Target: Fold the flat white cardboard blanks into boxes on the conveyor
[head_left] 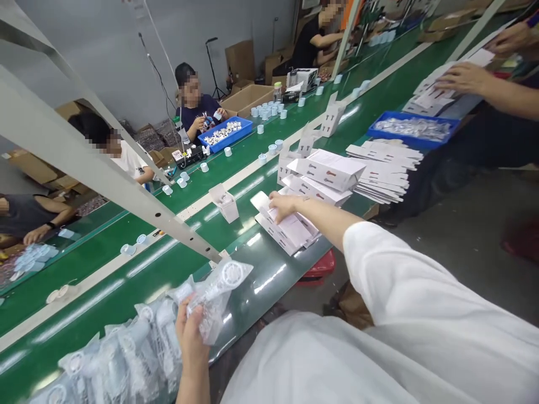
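At the belt's near edge my left hand [192, 331] is closed around a clear plastic bag [214, 297] holding a pale item with a round, white, ringed end. Beside it lies a row of similar bagged items [126, 359], crowded together along the lower left. My right hand [284, 206] reaches across to a small pile of white cartons and has its fingers curled over a white carton [295, 229]. More white cartons [326, 168] printed with small pictures are stacked just beyond that hand.
An open white box [224, 203] stands on the green conveyor [185, 224]. A slanting metal post [126, 185] crosses the left side. Flat cartons [385, 168] and a blue tray [415, 128] lie to the right, near a co-worker's hand [463, 78]. Other people sit across the belt.
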`<state>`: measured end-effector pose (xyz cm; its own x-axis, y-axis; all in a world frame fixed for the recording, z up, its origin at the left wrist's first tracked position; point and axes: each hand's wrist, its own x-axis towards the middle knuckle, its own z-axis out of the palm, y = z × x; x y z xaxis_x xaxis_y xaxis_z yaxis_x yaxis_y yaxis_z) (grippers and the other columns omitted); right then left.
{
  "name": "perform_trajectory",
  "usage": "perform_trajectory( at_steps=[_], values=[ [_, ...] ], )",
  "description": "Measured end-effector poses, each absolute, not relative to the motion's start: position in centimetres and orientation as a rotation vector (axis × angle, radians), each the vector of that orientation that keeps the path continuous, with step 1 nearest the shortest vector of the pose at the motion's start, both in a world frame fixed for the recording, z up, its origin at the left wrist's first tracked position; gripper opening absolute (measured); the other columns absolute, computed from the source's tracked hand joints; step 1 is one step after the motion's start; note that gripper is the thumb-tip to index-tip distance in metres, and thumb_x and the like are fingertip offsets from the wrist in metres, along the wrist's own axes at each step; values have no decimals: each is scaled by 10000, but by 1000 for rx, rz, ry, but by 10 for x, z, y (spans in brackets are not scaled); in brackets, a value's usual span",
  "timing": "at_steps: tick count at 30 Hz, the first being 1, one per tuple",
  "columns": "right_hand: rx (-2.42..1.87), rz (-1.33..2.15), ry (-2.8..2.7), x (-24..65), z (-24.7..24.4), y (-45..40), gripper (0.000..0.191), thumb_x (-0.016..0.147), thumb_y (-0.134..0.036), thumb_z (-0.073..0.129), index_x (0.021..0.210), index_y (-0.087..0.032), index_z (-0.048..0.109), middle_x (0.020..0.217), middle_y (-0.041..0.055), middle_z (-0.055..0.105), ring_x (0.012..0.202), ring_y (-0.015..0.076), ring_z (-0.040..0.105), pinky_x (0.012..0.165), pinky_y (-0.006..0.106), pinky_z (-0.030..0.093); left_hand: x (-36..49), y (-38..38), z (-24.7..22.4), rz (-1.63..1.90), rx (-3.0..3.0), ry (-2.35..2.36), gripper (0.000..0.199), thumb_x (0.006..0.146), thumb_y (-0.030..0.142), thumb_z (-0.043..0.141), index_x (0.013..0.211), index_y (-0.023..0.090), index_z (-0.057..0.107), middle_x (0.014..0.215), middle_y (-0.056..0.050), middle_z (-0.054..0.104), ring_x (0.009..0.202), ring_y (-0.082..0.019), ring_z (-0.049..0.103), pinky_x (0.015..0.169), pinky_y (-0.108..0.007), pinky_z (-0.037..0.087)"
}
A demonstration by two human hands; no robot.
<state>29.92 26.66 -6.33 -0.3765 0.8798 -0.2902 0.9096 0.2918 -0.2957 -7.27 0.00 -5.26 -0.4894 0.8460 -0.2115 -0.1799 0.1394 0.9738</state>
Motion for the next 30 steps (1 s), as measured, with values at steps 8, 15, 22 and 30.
perform_trajectory(
  at_steps=[8, 15, 22, 30],
  values=[
    [1652, -604, 3087, 190, -119, 117, 353, 880, -269, 694, 1212, -151, 661, 1555, 200, 415, 1368, 357, 520, 1087, 518, 519, -43, 64, -16, 1607, 948, 1321, 441, 648, 498, 764, 938, 185, 651, 768, 7, 665, 664, -147, 610, 657, -277, 502],
    [1719, -775, 3134, 192, -165, 67, 607, 921, -217, 572, 1505, -181, 413, 1538, 212, 431, 1388, 366, 507, 1111, 578, 497, -41, 29, -8, 635, 2160, 1764, 250, 841, 355, 584, 1017, 196, 663, 889, -60, 643, 825, -213, 624, 788, -353, 522],
    [1294, -1174, 3201, 207, -154, 79, 710, 747, -390, 843, 1365, -226, 535, 1506, 201, 393, 1415, 402, 417, 1089, 607, 467, 9, 26, 31, -370, 2510, 1328, 164, 822, 161, 578, 965, 165, 658, 928, -89, 571, 932, -264, 605, 801, -368, 535],
    [1004, -1795, 2957, 195, -172, 123, 1111, 604, -303, 899, 1524, -235, 280, 1459, 177, 466, 1373, 361, 472, 1136, 555, 396, 17, 47, 6, -191, 2319, 1783, 389, 905, 202, 542, 1291, 160, 556, 1084, -115, 581, 989, -269, 619, 829, -396, 543]
  ],
)
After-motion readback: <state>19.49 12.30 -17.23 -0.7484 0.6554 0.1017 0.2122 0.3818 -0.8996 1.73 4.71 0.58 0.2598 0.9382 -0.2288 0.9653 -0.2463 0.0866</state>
